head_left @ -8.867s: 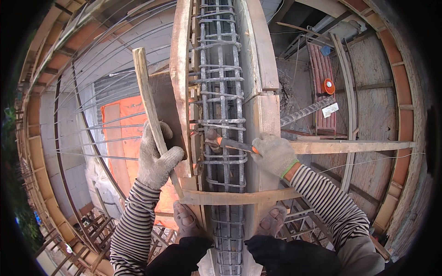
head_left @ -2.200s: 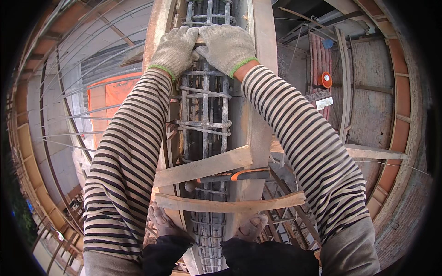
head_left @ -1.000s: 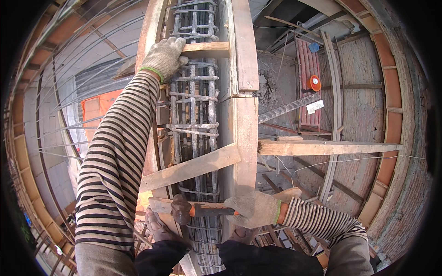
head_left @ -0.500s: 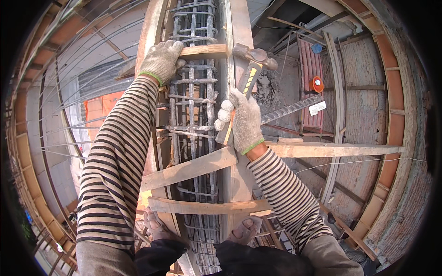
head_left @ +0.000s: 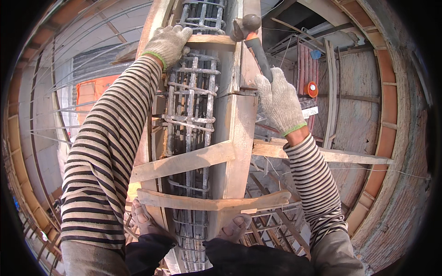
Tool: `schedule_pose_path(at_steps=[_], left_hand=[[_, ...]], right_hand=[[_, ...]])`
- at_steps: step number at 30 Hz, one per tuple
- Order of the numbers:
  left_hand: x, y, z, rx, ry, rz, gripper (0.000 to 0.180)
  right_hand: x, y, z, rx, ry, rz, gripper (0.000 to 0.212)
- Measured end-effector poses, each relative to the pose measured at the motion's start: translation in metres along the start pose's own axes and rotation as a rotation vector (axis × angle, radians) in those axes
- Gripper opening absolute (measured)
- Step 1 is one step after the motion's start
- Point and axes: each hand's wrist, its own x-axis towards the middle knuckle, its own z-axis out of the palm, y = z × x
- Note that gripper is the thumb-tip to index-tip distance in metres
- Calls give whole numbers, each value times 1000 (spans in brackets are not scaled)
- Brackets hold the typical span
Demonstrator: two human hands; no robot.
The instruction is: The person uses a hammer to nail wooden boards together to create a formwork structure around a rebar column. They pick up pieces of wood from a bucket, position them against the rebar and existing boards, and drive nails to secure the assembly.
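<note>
My right hand (head_left: pixel 281 99), in a pale knitted glove with a green cuff, is closed round the dark handle of a hammer (head_left: pixel 260 57). The hammer's metal head is up by the right end of a short wooden strip (head_left: pixel 214 43). That strip spans a long timber form. At the strip's left end my left hand (head_left: pixel 168 45), gloved the same way, grips it, with the fingers over the form's left board (head_left: pixel 159 16). Between the form's sides runs a cage of steel bars (head_left: pixel 191 117). The right form board (head_left: pixel 242 124) passes below the hammer.
Nearer me, a slanting plank (head_left: pixel 184 162) and a curved plank (head_left: pixel 214 202) cross the form. My feet stand on either side of it. A long timber (head_left: pixel 322 153) juts out right. Lower down lie an orange round container (head_left: pixel 311 89) and red bars (head_left: pixel 306 62).
My right hand has shifted right, and the hammer has swung so its head now tilts away from me beside the strip's end. My left hand stays on the strip. The view has shifted slightly.
</note>
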Motion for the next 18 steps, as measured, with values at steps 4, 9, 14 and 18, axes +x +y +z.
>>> schedule_pose_path(at_steps=[4, 9, 14, 18], left_hand=[[-10, -14, -1, 68, -37, -22, 40], [-3, -9, -10, 37, -100, -12, 42], [-9, -12, -6, 19, -7, -41, 45], [-17, -10, -7, 11, -42, -38, 43]], right_hand=[[11, -3, -3, -134, 218, -122, 33], [-9, -24, -9, -69, 255, -112, 39], [17, -22, 13, 17, 63, -71, 39], [20, -46, 9, 367, 113, 137, 30]])
